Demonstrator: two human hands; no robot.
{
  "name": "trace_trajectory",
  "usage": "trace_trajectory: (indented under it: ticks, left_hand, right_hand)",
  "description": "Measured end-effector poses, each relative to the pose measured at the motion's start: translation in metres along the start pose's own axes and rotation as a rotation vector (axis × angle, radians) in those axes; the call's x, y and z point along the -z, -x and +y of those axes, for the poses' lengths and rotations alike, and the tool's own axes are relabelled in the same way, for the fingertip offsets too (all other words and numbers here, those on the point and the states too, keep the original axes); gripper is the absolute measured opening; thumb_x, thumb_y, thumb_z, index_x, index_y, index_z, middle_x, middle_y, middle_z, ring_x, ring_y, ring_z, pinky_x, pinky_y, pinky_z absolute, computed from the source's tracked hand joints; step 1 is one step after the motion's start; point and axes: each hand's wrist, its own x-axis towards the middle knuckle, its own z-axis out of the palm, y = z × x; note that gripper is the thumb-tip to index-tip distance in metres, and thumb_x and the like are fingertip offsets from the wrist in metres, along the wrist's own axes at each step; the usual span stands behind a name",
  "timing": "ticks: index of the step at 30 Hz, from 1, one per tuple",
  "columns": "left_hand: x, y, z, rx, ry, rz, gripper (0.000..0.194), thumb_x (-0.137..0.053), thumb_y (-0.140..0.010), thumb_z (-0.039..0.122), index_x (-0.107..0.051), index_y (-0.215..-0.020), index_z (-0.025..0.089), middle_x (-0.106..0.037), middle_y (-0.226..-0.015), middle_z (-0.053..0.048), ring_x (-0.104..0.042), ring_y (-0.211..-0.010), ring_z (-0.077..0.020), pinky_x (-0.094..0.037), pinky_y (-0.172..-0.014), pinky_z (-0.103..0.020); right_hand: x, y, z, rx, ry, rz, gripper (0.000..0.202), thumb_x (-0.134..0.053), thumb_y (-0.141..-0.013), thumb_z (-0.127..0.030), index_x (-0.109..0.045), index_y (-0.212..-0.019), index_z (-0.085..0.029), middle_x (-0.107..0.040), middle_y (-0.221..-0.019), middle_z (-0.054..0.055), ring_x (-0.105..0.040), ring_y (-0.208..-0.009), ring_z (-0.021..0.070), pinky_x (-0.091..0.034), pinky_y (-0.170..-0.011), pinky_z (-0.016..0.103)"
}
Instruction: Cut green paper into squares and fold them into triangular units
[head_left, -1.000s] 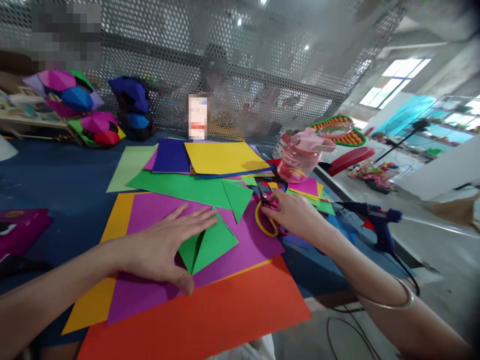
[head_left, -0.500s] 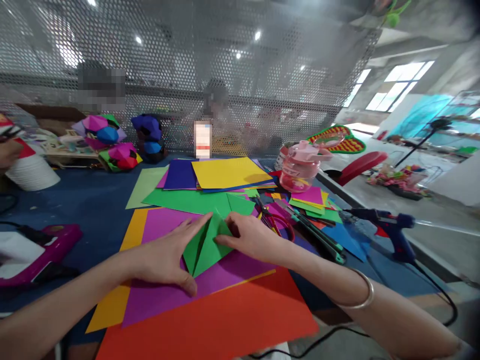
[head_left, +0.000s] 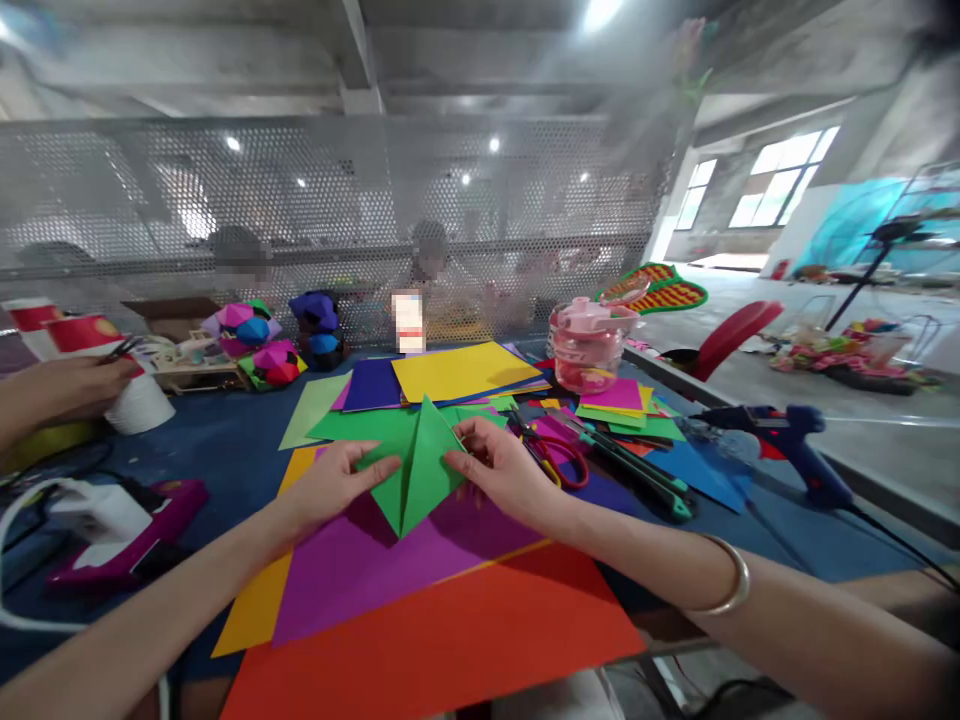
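Between my hands is a folded piece of green paper [head_left: 427, 465], creased down its middle and held over a purple sheet [head_left: 337, 575]. My left hand [head_left: 326, 490] pinches its left edge with thumb and fingers. On the opposite edge, my right hand [head_left: 502, 465] grips the paper between thumb and bent fingers. Orange sheets [head_left: 450, 640] lie under the purple one, toward me. Behind the folded piece rests a larger green sheet [head_left: 341, 425], with a yellow sheet [head_left: 472, 370] on the stack beyond.
Scissors [head_left: 570, 465], a green-and-black cutter [head_left: 637, 470] and a blue glue gun [head_left: 795, 440] lie to the right. A pink cup [head_left: 589, 345] stands behind them. At left are a purple power strip [head_left: 180, 500], paper cups [head_left: 142, 405] and another person's hand [head_left: 82, 385].
The view has tilted up. My left hand has gone from spread beside the green paper to pinching its edge, and the paper is now lifted off the purple sheet.
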Motion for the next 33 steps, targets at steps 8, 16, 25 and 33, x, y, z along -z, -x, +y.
trace_trajectory:
  ticks: [8,16,25,33]
  left_hand:
    - [0.001,0.000,0.002,0.006,0.158,0.044,0.047,-0.076,-0.078,0.063,-0.078,-0.091,0.017,-0.077,-0.081,-0.007,-0.071,-0.076,-0.0239,-0.057,-0.071,-0.033]
    - [0.004,0.003,0.006,-0.102,0.124,0.256,0.040,-0.077,-0.080,0.056,-0.071,-0.067,0.019,-0.063,-0.062,-0.001,-0.055,-0.056,-0.0149,-0.047,-0.051,-0.024]
    - [0.005,0.004,-0.001,-0.529,-0.237,0.280,0.026,-0.061,-0.093,0.019,-0.082,-0.106,0.029,-0.074,-0.109,-0.006,-0.071,-0.101,-0.0220,-0.056,-0.090,-0.034]
    - [0.010,0.013,-0.007,-0.791,-0.693,0.236,0.058,-0.043,-0.096,0.005,-0.065,-0.138,0.038,-0.070,-0.125,-0.003,-0.063,-0.118,-0.0235,-0.050,-0.102,-0.039]
  right_hand:
    - [-0.001,0.002,-0.003,-0.046,-0.116,0.004,0.060,-0.045,-0.090,-0.080,-0.051,-0.090,-0.021,-0.059,-0.081,0.000,-0.065,-0.059,0.0124,-0.047,-0.042,0.021]
    - [-0.004,0.004,-0.002,-0.091,-0.203,-0.055,0.066,-0.044,-0.090,-0.083,-0.057,-0.099,-0.018,-0.063,-0.073,0.000,-0.063,-0.056,0.0129,-0.046,-0.044,0.021]
    - [-0.002,0.003,-0.003,-0.072,-0.197,-0.105,0.068,-0.045,-0.087,-0.085,-0.059,-0.090,-0.018,-0.061,-0.076,0.001,-0.062,-0.056,0.0127,-0.047,-0.041,0.021]
    - [-0.004,0.005,0.003,-0.019,0.022,-0.128,0.051,-0.055,-0.091,-0.069,-0.053,-0.075,-0.021,-0.061,-0.070,0.001,-0.058,-0.061,0.0137,-0.049,-0.052,0.024]
